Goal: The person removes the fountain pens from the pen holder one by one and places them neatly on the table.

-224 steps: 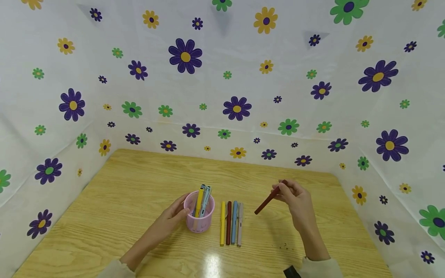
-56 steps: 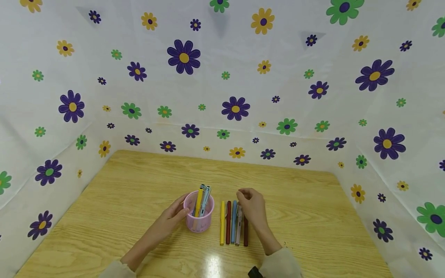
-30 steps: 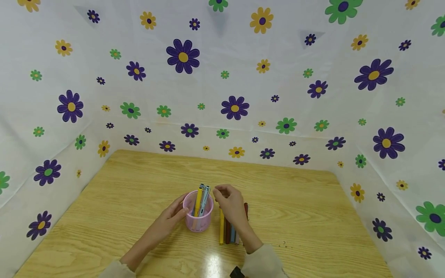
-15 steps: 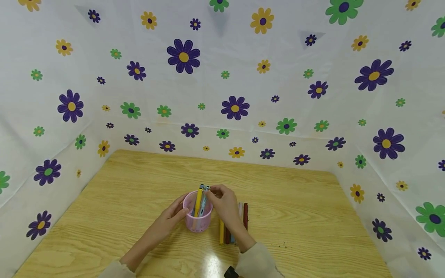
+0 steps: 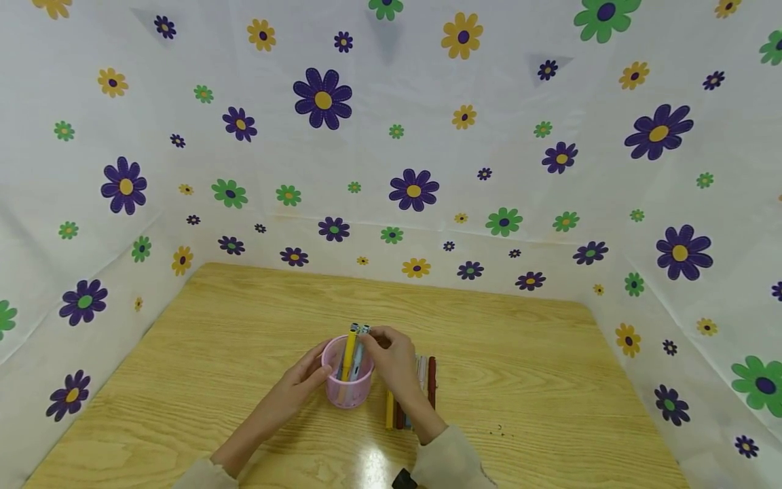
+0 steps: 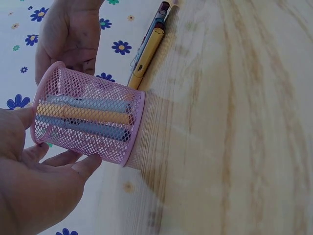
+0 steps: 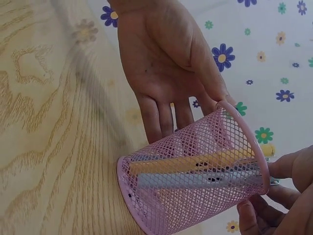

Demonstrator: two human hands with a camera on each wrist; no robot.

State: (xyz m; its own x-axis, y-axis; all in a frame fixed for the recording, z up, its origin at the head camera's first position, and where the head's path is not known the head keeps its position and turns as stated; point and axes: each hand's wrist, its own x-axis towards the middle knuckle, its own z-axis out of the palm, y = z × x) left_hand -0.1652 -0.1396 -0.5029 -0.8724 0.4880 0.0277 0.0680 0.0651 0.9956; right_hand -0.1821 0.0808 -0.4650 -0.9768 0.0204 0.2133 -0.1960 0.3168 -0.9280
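Observation:
My left hand (image 5: 302,379) holds the pink mesh pen cup (image 5: 348,396) by its left side, thumb near the rim and fingers round the far side. In the cup lean a yellow pen (image 5: 349,356), a light blue pen (image 5: 358,365) and a darker blue one behind, clip ends up. My right hand (image 5: 396,360) is at the right rim, thumb and fingertip pinching the top of the light blue pen. In the right wrist view, that hand (image 7: 293,210) reaches to the pen tops past the cup rim (image 7: 258,147).
Right of the cup, partly under my right wrist, a row of pens lies on the wooden table (image 5: 519,367): yellow (image 5: 389,411), dark red (image 5: 400,416), blue, pale lilac (image 5: 422,370) and another dark red (image 5: 432,377). Small dark specks lie further right. Flowered cloth (image 5: 415,136) surrounds the table.
The dark red pen once in my right hand now lies at the row's right end. That hand has moved left to the cup and pinched the light blue pen. My left hand stays.

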